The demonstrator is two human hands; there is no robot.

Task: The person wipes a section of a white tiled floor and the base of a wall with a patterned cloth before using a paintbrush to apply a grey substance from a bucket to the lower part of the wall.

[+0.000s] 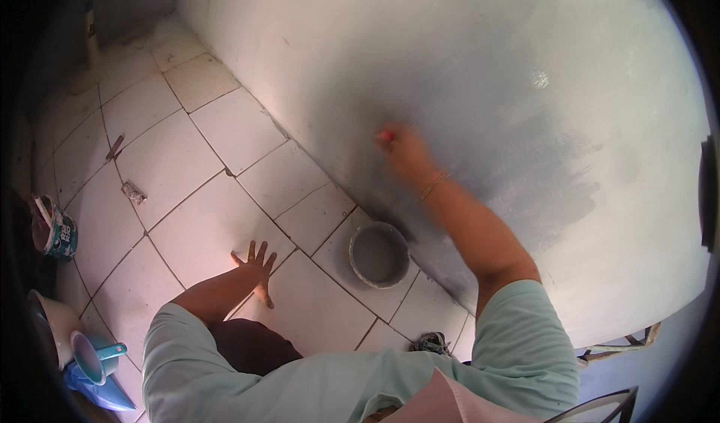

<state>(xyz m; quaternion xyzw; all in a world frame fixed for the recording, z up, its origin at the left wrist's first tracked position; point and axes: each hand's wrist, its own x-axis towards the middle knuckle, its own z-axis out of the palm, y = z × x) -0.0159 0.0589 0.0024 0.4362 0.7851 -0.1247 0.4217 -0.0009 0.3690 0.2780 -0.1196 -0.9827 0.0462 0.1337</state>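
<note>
My left hand (256, 268) is spread with its fingers apart over the white tiled floor (191, 237), seemingly leaning on it. Against the wall (484, 85) my right hand (408, 150) is closed around a red handle (386, 136). Motion blur and my fingers hide the rest of that tool. Grey wet-looking coating (506, 158) covers a broad patch of the pale wall around my right forearm. Between my two arms, near the foot of the wall, a round bucket (354, 254) of grey liquid stands on the tiles.
A paint tub (63, 240), a pale bucket (59, 322), a teal dipper (93, 358) and a blue plastic bag (107, 392) line the left side. Two small scraps (134, 192) lie on the floor. A crumpled rag (432, 343) is close to my body. Wooden bars (624, 345) show at right.
</note>
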